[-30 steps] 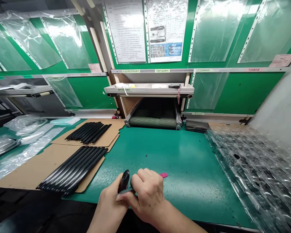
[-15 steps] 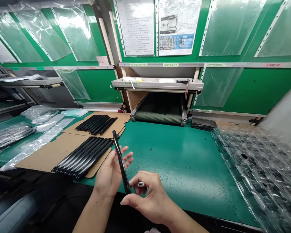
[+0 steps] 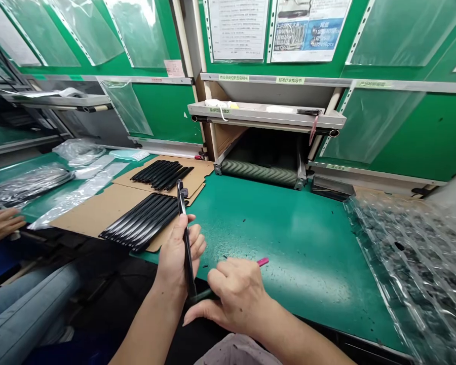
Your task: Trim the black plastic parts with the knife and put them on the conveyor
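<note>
My left hand (image 3: 178, 256) is closed around a long, glossy black plastic strip (image 3: 188, 261), held nearly upright with a small tab near its top. Against the strip's lower end, my right hand (image 3: 237, 289) is curled around a slim tool (image 3: 264, 261) whose pink end sticks out past the knuckles. A dark part reaches from the right fist to the strip; whether it is a blade cannot be made out. Similar black strips (image 3: 140, 220) lie in a row on brown cardboard (image 3: 81, 210) to the left, with a second group of shorter strips (image 3: 161, 174) behind.
Clear plastic blister trays (image 3: 406, 263) stand at the right. A conveyor belt (image 3: 260, 170) opens at the back under a shelf (image 3: 266, 117). Small black scraps dot the green tabletop (image 3: 289, 243). Another person's hand (image 3: 2, 225) is at far left, near bagged parts (image 3: 30, 185).
My left fingers have closed around the black strip. My right hand has turned over, and the tool's pink end now shows. Another person's hand has come into view at left; the view has shifted.
</note>
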`<state>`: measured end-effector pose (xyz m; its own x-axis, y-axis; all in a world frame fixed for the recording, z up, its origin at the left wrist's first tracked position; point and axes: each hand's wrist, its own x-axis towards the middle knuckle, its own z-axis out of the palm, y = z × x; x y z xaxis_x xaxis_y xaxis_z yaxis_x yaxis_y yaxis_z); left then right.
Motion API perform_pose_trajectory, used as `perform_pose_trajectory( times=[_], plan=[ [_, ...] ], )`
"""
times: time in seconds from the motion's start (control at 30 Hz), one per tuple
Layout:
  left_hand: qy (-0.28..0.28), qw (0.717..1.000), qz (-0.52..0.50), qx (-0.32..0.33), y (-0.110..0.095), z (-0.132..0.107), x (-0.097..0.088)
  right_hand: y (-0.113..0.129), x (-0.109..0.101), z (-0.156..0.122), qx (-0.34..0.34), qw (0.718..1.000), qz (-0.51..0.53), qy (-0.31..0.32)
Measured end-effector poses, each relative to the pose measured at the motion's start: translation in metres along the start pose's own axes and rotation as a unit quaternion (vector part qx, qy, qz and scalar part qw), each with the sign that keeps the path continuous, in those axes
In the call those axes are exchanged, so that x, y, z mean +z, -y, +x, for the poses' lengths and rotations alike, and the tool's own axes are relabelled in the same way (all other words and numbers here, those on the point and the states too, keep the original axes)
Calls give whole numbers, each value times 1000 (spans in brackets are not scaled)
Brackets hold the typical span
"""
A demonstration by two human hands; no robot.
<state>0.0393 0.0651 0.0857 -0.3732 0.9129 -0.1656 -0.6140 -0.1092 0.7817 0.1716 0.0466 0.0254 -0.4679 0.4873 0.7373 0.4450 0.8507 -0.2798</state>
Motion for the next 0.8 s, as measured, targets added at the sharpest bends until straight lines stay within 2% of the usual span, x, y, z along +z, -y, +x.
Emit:
perform_pose_trajectory(
  times=[0.1,0.27,0.37,0.47,0.6,0.8],
  plan=[
    [3,999,-46,-6,-3,2,-4,8,4,-12,-18,999,37,18],
    [18,998,-62,24,-8,1,-4,4,-9,-10,76,992,98,38],
    [32,996,-66,44,-8,-3,-4,-3,-19,-4,98,985,126,70],
    [69,991,-59,99,-8,-6,-5,-8,-28,-3,129,967,182,124],
    [126,969,9,215,-12,-13,-7,-13,-36,-1,178,954,210,120],
    [156,939,108,289,-14,-23,2,-16,-43,5,133,974,125,131]
  ],
)
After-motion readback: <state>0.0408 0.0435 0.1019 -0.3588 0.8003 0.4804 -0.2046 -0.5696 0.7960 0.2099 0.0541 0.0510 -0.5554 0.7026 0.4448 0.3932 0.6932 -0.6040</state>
